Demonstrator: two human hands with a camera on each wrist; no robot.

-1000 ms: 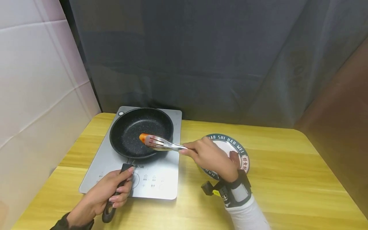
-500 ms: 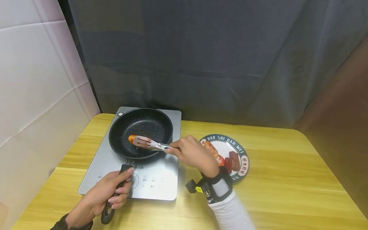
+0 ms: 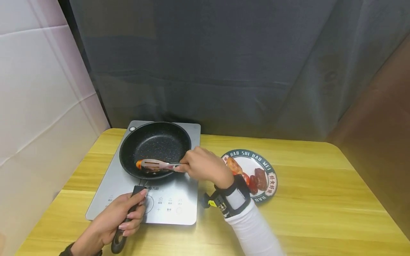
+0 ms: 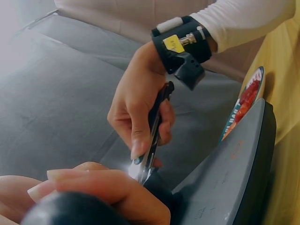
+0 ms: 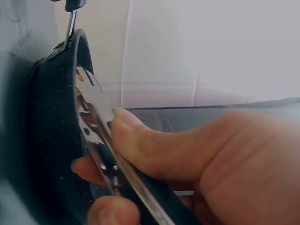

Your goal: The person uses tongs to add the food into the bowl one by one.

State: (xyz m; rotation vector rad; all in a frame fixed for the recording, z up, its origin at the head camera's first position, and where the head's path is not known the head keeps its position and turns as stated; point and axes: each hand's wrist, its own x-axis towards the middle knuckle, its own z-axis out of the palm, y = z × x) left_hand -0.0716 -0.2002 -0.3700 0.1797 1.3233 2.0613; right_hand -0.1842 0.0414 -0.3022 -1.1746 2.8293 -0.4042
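My left hand [image 3: 123, 217] grips the black handle [image 3: 119, 239] of a dark speckled frying pan [image 3: 160, 142]. In my right hand [image 3: 205, 165] is a pair of metal tongs [image 3: 157, 164], with slotted ends down inside the near part of the pan. An orange piece of food [image 3: 139, 164] shows at the tips of the tongs, the rest of it hidden beneath them. The right wrist view has the thumb and fingers squeezing the tongs [image 5: 101, 117] beside the pan wall [image 5: 56, 122]. From the left wrist, the right hand [image 4: 140, 103] appears above the pan side.
The pan stands on a flat silver induction cooker [image 3: 173, 209] with printed controls. To its right, a round plate [image 3: 270, 170] with a green lettered rim bears several pieces of food, among them a brown meat piece [image 3: 261, 179]. A dark curtain [image 3: 243, 71] hangs behind the wooden table [image 3: 320, 199].
My right hand has moved left and lower, taking the tongs and the orange food toward the pan's near left. More of the plate is uncovered. The left hand still grips the handle.
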